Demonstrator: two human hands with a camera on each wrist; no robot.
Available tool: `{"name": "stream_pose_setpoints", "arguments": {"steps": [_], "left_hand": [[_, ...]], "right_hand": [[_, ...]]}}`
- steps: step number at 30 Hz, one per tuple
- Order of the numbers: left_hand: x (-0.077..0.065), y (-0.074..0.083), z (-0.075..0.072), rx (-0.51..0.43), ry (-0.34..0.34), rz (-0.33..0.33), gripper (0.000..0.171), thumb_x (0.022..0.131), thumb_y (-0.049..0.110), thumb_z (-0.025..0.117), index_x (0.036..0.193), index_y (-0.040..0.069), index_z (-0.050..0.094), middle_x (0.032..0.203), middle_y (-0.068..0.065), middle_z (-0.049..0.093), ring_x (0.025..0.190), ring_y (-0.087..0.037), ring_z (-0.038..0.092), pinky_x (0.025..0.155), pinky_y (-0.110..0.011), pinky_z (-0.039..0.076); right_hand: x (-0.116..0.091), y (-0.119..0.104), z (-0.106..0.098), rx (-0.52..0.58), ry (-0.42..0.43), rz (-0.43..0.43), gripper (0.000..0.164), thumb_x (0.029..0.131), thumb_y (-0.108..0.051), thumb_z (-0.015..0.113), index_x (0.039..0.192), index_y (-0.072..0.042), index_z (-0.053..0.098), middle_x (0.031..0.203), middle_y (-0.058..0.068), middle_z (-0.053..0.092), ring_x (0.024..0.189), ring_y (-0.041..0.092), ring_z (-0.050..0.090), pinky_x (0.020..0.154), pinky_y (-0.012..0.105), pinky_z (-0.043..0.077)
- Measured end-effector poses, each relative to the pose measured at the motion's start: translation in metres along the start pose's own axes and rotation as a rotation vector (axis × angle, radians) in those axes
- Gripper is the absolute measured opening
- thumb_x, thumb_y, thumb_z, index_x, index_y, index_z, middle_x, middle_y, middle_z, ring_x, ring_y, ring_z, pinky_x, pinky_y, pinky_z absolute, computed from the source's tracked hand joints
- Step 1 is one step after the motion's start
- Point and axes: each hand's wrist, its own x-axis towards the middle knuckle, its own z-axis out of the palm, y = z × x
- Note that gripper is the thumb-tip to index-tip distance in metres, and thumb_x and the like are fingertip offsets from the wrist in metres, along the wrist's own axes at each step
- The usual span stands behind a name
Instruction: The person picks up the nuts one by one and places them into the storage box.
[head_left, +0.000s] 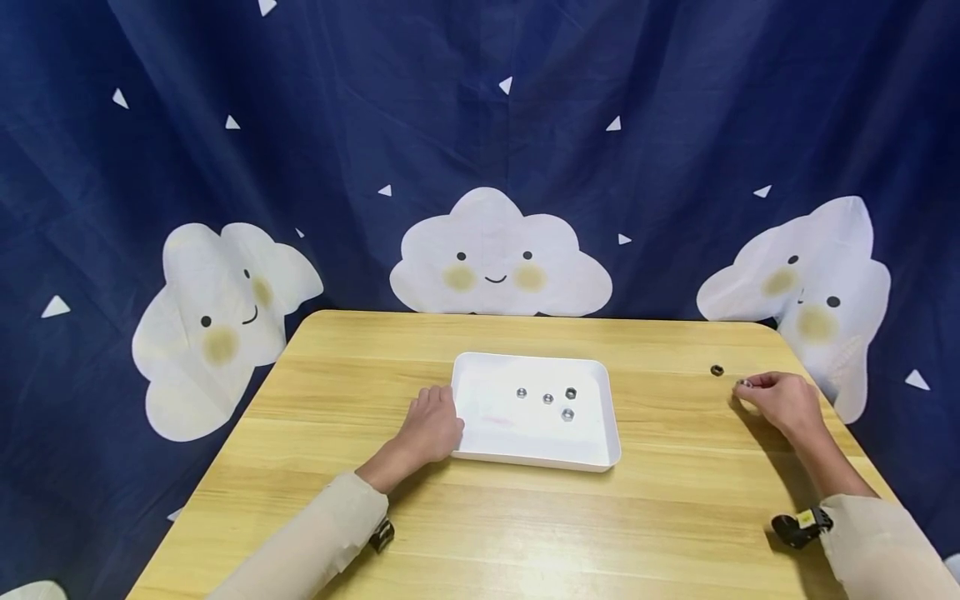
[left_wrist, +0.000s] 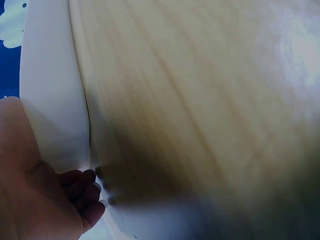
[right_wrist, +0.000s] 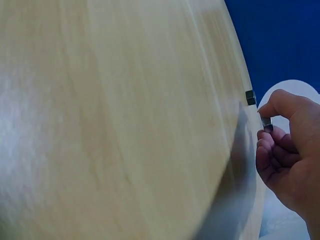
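Note:
My left hand grips the left side of a shallow white tray, its thumb over the rim. In the left wrist view the fingers curl in against the tray's outer wall. Several hex nuts lie apart inside the tray, among them a silver nut and a darker nut. Over the table's right side, my right hand pinches a small metal nut between thumb and forefinger. Just left of and beyond that hand, a dark nut lies on the wood.
The wooden table has a rounded far edge, with a dark blue curtain printed with white clouds hanging behind it. A black wrist camera sticks out at the right sleeve.

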Motion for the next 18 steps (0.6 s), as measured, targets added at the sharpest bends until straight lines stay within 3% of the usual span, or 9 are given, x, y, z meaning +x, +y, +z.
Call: {"name": "stream_pose_setpoints", "arguments": {"steps": [4, 11, 18], "left_hand": [[0.0, 0.0, 0.0, 0.002, -0.001, 0.0, 0.025, 0.098, 0.023, 0.055, 0.108, 0.002, 0.047, 0.094, -0.008, 0.043, 0.09, -0.027, 0.036, 0.077, -0.035, 0.03], [0.001, 0.0, 0.001, 0.004, -0.006, 0.001, 0.024, 0.098, 0.023, 0.054, 0.108, 0.002, 0.047, 0.094, -0.008, 0.043, 0.09, -0.027, 0.037, 0.076, -0.035, 0.03], [0.001, 0.0, 0.0, 0.003, -0.001, -0.001, 0.025, 0.098, 0.023, 0.055, 0.108, 0.001, 0.047, 0.094, -0.008, 0.044, 0.09, -0.027, 0.037, 0.077, -0.035, 0.031]], "right_hand": [[0.0, -0.005, -0.001, 0.024, -0.014, 0.026, 0.044, 0.091, -0.039, 0.072, 0.106, 0.002, 0.074, 0.101, 0.021, 0.075, 0.078, 0.017, 0.06, 0.061, 0.023, 0.043], [-0.002, -0.016, -0.002, 0.042, -0.004, 0.0, 0.042, 0.092, -0.04, 0.07, 0.108, -0.001, 0.073, 0.106, 0.02, 0.075, 0.08, 0.017, 0.059, 0.06, 0.022, 0.043], [-0.003, -0.03, -0.002, 0.049, 0.023, -0.033, 0.033, 0.09, -0.036, 0.07, 0.104, -0.006, 0.076, 0.1, 0.013, 0.077, 0.077, 0.01, 0.06, 0.063, 0.02, 0.043]]}}
